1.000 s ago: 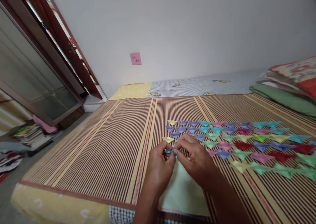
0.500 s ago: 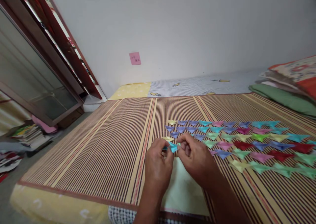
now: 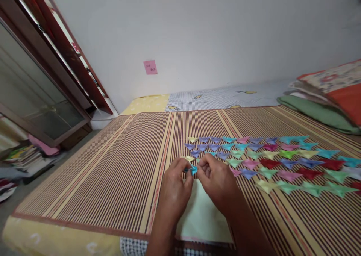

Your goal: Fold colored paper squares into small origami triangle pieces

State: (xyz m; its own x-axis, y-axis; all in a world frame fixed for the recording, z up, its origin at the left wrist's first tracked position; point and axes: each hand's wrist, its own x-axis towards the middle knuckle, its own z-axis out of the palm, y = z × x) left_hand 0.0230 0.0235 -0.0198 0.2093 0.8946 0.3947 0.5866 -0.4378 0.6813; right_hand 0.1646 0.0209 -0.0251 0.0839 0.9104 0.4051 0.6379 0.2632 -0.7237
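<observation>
A pale green sheet lies on a striped mat, its sides partly hidden by the forearms; just beyond its far edge, the two hands meet over a small blue folded paper. The left hand comes in along the sheet's left side, its thumb and forefinger pinching the left part of the blue paper; the right hand comes in over the sheet's right side, thumb and forefinger drawn together on the paper's right tip, the other fingers curled in toward the palm; the exact folds between the fingertips are too small to make out.

Just past the hands, beyond the sheet, sits a yellow folded piece; beyond the sheet and to its right spread rows of small pointed paper pieces in blue, purple, pink, red, green and yellow, set close together on the mat; far beyond the sheet, a pink note with dark writing sticks to the wall; far off to the sheet's right, a green folded cloth lies under other fabrics, one of them orange and patterned; well to the sheet's left, past the mat, stand stacked books.
</observation>
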